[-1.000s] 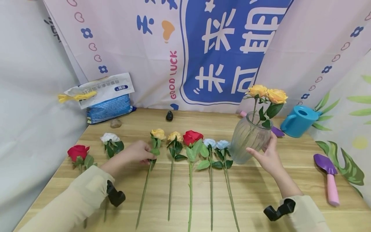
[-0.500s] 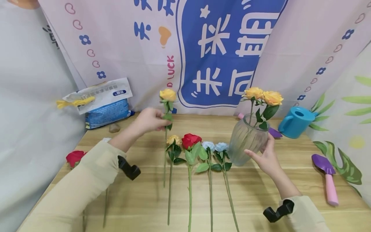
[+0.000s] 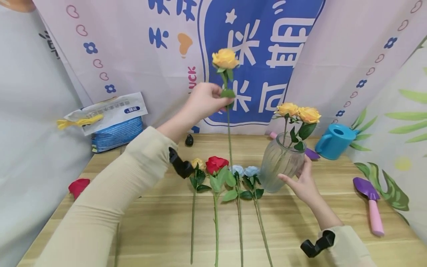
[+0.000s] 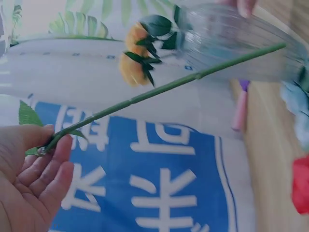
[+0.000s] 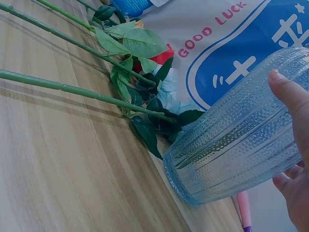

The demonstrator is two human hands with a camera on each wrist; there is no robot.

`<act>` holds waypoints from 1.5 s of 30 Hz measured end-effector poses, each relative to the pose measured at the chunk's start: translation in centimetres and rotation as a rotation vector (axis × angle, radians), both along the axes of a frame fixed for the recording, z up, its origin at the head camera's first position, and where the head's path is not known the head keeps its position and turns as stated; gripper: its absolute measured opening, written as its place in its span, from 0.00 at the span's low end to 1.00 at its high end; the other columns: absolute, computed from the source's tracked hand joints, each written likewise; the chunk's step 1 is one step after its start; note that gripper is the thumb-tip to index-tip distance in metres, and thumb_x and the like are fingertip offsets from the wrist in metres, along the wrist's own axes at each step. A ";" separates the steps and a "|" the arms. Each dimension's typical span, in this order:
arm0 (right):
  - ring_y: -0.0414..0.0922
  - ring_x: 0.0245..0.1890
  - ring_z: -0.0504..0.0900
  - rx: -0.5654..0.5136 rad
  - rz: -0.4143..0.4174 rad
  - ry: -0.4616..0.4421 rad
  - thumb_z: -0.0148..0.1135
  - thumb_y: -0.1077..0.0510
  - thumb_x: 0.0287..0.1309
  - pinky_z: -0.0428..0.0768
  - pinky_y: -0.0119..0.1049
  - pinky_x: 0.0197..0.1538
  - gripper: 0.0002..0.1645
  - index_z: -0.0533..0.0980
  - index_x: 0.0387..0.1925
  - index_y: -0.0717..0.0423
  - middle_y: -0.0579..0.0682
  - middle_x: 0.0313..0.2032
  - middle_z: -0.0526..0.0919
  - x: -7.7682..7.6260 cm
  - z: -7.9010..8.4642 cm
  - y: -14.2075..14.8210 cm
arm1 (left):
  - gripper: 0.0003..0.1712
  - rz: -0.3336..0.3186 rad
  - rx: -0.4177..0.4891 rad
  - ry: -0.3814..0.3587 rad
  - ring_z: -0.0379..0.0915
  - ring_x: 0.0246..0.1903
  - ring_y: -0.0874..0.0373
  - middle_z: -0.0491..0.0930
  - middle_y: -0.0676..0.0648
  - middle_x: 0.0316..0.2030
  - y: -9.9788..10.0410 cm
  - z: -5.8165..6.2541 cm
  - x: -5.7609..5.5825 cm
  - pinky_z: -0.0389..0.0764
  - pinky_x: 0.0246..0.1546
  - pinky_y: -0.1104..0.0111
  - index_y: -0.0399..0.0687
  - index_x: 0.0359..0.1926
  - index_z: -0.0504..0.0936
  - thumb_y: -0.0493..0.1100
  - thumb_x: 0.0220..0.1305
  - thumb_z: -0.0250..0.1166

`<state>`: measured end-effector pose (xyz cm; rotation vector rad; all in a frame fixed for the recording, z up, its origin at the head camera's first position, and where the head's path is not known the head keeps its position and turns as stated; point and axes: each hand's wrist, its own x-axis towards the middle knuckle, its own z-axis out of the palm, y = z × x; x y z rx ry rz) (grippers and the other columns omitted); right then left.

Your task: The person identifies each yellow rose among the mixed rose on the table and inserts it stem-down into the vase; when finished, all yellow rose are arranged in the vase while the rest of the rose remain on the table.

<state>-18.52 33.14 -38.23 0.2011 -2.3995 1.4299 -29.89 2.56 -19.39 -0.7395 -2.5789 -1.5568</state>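
Observation:
My left hand pinches the stem of a yellow rose between thumb and fingers, held upright above the table with its bloom before the banner. In the left wrist view, its green stem slants from the left hand across the glass vase. My right hand grips the clear ribbed vase low on its right side. Two yellow roses stand in that vase. The right wrist view shows the thumb and fingers around the vase.
On the table lie a yellow rose, a red rose and two light-blue roses. Another red rose is partly behind the left sleeve. A blue watering can, purple trowel, black stone and blue packet stand around.
My left hand has lifted the yellow rose off the table and carried it up and to the right, toward the vase. The right hand keeps its hold on the vase.

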 end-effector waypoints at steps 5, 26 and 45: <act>0.60 0.59 0.58 -0.001 -0.001 0.001 0.65 0.65 0.49 0.57 0.57 0.58 0.54 0.36 0.64 0.57 0.67 0.59 0.56 0.0 0.0 0.0 | 0.12 -0.021 0.120 0.078 0.78 0.29 0.61 0.82 0.49 0.31 2.5 2.5 0.2 0.76 0.35 0.73 0.41 0.38 0.81 0.44 0.56 0.64; 0.59 0.59 0.57 0.008 0.017 0.000 0.64 0.66 0.50 0.57 0.58 0.57 0.53 0.36 0.64 0.56 0.66 0.59 0.56 0.0 -0.1 0.2 | 0.07 -0.172 0.205 0.249 0.76 0.31 0.68 0.81 0.52 0.33 10.0 4.4 1.9 0.73 0.34 0.80 0.42 0.36 0.78 0.42 0.58 0.63; 0.60 0.59 0.57 0.000 0.001 -0.006 0.65 0.65 0.49 0.57 0.57 0.58 0.54 0.37 0.64 0.57 0.67 0.59 0.56 -0.2 -0.1 0.3 | 0.09 -0.236 0.090 0.106 0.76 0.30 0.68 0.81 0.54 0.31 12.5 -3.5 1.2 0.74 0.32 0.78 0.46 0.37 0.80 0.45 0.57 0.63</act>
